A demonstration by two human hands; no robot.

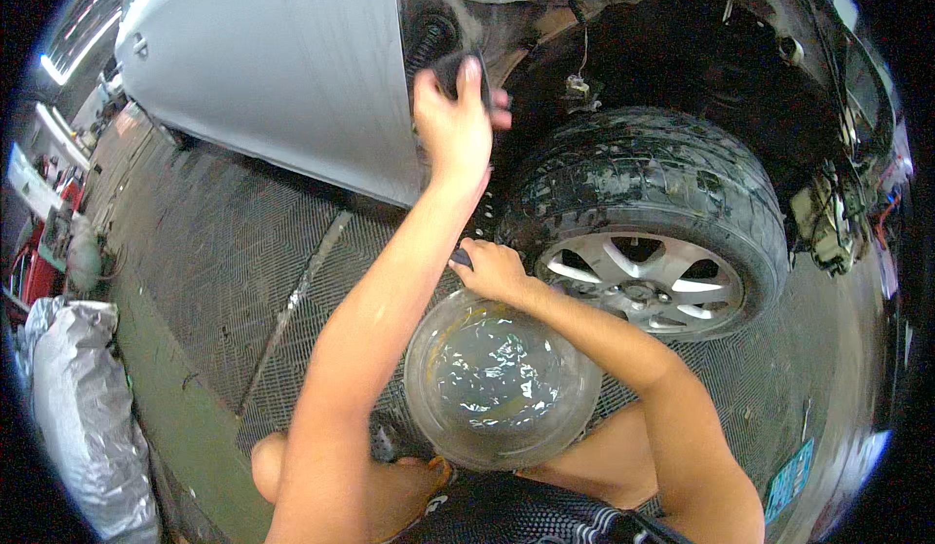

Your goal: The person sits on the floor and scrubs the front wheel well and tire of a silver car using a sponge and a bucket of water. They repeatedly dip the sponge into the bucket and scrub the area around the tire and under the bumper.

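Note:
My left hand [453, 135] is raised at the rear edge of the grey car door [282, 57], beside the bare wheel arch. Its fingers close round a dark, flat, pad-like piece [448, 73], slightly blurred. Lower down, my right hand [495, 271] is closed on a small dark object [461, 257], mostly hidden by the fingers. That hand sits above the far rim of a clear round basin [421, 417] of rippling water, between my knees. Right of the basin stands the wheel, with a wet, smeared tyre [623, 174] and a silver rim [633, 276].
Exposed wiring and a connector [581, 88] hang in the wheel arch. Ribbed matting [321, 242] covers the floor. A silver covered bundle [88, 417] lies at the left, near red equipment [34, 262]. A teal printed card [789, 481] is at the lower right.

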